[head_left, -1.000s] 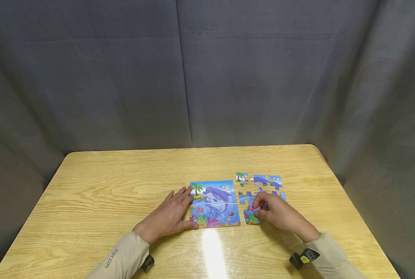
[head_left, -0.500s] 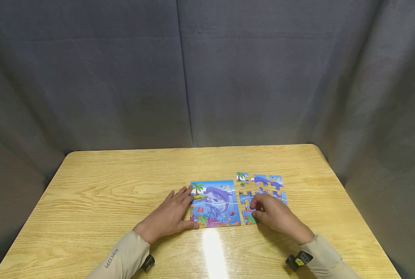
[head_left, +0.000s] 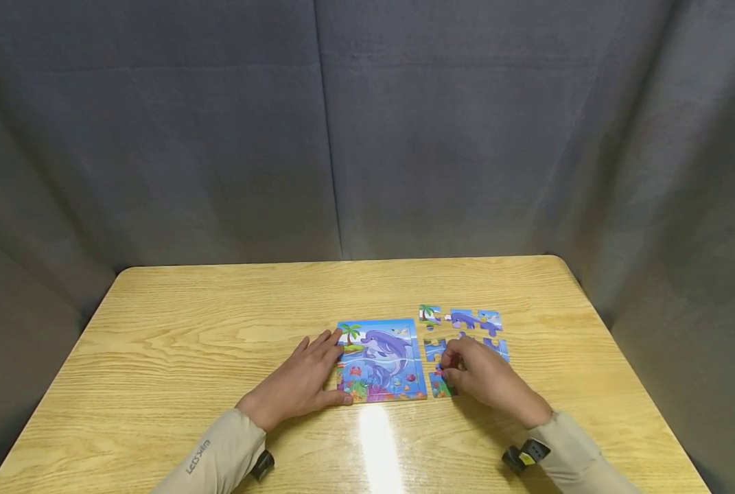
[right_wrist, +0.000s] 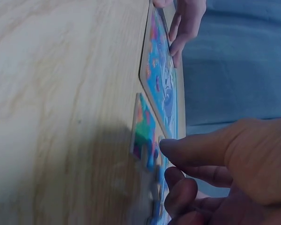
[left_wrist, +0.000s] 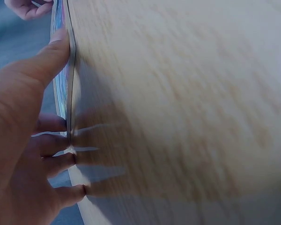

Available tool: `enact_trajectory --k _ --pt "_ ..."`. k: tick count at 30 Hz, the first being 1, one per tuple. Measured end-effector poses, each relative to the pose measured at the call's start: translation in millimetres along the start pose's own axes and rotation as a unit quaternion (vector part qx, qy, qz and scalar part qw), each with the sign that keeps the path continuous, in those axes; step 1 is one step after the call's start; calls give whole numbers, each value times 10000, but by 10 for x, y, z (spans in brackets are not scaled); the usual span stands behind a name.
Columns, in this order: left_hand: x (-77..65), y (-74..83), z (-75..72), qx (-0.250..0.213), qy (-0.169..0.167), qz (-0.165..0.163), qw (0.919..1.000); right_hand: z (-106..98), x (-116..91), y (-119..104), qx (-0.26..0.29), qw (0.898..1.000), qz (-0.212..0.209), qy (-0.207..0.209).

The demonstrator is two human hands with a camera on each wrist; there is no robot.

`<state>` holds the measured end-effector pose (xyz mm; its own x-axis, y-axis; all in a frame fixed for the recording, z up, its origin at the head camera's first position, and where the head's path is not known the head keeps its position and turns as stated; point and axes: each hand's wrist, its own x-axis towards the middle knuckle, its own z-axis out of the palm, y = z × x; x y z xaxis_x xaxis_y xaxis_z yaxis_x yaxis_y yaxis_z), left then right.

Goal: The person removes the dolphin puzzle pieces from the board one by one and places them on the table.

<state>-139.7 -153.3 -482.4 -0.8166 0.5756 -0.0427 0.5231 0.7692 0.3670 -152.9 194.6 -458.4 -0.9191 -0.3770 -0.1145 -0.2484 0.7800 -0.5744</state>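
A square dolphin puzzle board (head_left: 382, 360) lies flat on the table. My left hand (head_left: 293, 385) rests at its left side, fingers spread along the edge and thumb on the front left corner. Right of the board, my right hand (head_left: 487, 379) has its thumb and index finger bent together at a corner jigsaw piece (head_left: 439, 387) with green and red seabed print. In the right wrist view this piece (right_wrist: 144, 126) lies flat near the board, and the thumb tip touches its far side. The right hand covers some neighbouring pieces.
Several loose jigsaw pieces lie in rows behind the right hand, among them a palm-tree piece (head_left: 429, 314), a dolphin piece (head_left: 464, 318) and a seagull piece (head_left: 490, 320). The wooden table (head_left: 219, 309) ends at a grey curtain (head_left: 219, 151).
My right hand has shifted slightly left, and the corner jigsaw piece has slid a little toward the board. The left hand stays in place.
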Motion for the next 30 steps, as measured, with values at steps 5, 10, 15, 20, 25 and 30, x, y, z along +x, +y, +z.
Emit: enact_trajectory --k 5,10,15,20,25,30 --pt "-3 -5 0 -14 -30 1 10000 25 52 -124 -4 9998 -177 -63" --pt "-5 -13 7 -39 -33 17 10000 88 113 -271 -35 9992 -332 -218" --pt "-1 -17 10 -46 -22 17 10000 172 175 -414 -105 9981 -443 -416" --pt "8 -19 4 -42 -3 13 10000 264 229 -530 -255 9963 -623 -538" --pt "11 -14 -5 -57 -7 24 10000 353 279 -606 -484 9934 -749 -716" --pt "7 -14 7 -46 -19 -5 10000 377 300 -660 -623 9922 -705 -821"
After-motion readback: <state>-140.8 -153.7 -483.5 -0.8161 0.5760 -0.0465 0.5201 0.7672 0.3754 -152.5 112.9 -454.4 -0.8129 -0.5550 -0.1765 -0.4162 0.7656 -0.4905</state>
